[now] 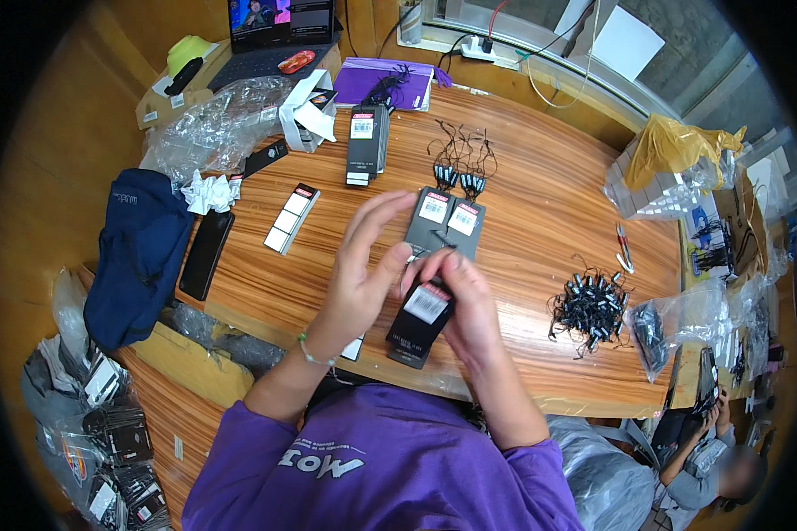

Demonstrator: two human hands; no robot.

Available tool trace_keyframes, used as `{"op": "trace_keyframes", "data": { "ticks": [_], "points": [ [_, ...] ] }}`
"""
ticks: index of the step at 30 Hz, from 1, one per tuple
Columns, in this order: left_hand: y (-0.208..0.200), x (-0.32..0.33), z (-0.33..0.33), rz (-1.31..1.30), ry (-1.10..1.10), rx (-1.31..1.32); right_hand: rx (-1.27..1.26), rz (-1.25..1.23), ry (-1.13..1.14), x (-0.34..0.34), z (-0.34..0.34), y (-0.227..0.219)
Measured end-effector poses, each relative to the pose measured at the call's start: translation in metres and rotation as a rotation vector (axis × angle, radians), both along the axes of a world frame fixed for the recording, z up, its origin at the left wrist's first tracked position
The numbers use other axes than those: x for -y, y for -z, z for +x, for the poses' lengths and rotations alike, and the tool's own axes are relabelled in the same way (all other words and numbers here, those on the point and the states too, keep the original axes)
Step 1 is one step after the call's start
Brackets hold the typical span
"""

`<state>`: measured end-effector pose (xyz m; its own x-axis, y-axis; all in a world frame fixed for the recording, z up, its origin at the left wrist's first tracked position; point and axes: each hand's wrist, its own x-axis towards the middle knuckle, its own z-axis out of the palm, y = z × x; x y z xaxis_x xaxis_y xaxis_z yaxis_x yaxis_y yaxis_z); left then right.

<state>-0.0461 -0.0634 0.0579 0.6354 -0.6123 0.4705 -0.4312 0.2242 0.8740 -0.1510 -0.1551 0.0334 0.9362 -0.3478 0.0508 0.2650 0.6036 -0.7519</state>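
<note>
My right hand is closed in a pinch at the top of a black hang tag with a white barcode label, held over the table's near edge. Fingers apart, my left hand is raised beside it, its thumb close to the right fingertips and nothing seen in its grasp. Just beyond both hands lie two piles of dark hang tags, side by side, their black cords spread away from me. To the right is a heap of loose black tag cords. A card strip with white stickers lies to the left.
Farther back stand a tag stack, a purple folder and a laptop. A phone and blue pouch lie left. Red-handled snips and plastic-wrapped boxes are right. Another person sits at lower right.
</note>
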Motion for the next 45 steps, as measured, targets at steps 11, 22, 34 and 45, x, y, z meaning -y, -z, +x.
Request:
{"op": "trace_keyframes", "data": {
  "ticks": [11,22,34,45],
  "points": [
    [0.034,0.005,-0.027,0.145,0.342,-0.417,0.013,-0.048,0.278,0.035,-0.004,0.001],
    [0.029,0.019,-0.006,0.381,0.700,-0.251,-0.095,-0.068,0.302,0.098,0.003,-0.016],
    [0.053,0.096,0.048,0.355,0.521,-0.373,-0.245,-0.425,0.313,0.231,0.078,-0.059],
    [0.066,0.110,0.043,0.613,0.076,0.426,-0.509,-0.561,0.235,0.253,0.136,-0.012]
  ]
}}
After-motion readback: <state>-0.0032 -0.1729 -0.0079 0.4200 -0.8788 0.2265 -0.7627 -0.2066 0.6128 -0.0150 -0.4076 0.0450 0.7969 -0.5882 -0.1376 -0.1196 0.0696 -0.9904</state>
